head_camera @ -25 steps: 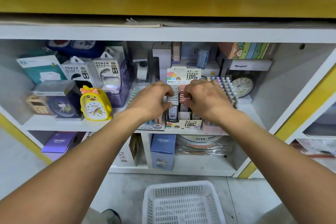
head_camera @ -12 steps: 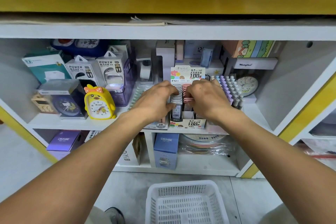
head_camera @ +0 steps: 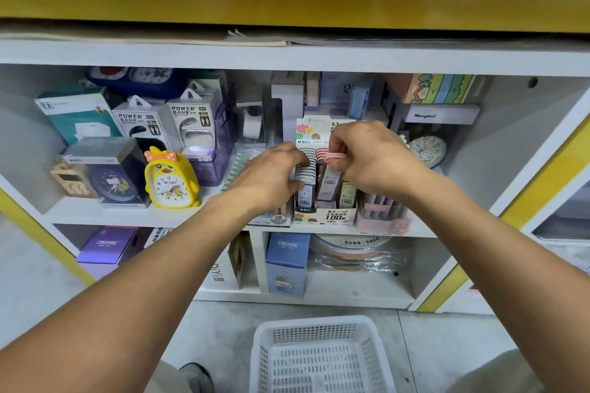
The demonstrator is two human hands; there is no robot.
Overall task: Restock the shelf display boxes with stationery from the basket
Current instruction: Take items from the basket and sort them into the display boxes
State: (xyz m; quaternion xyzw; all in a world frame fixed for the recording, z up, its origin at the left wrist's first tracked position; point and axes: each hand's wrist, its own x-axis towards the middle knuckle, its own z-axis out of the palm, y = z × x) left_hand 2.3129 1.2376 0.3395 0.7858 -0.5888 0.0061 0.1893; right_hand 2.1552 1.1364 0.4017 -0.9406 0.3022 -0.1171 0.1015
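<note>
Head view: a pink-capped lead case [head_camera: 332,171] is pinched by the curled right hand [head_camera: 372,159] above the printed cardboard display box [head_camera: 324,217]. Dark-capped cases [head_camera: 306,169] are gripped by the curled left hand [head_camera: 271,177].

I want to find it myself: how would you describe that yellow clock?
On the middle shelf, left of the person's left hand, stands a chick-shaped alarm clock. It is the only bright yellow one, with an orange bow on top, beside a dark blue boxed clock.
</note>
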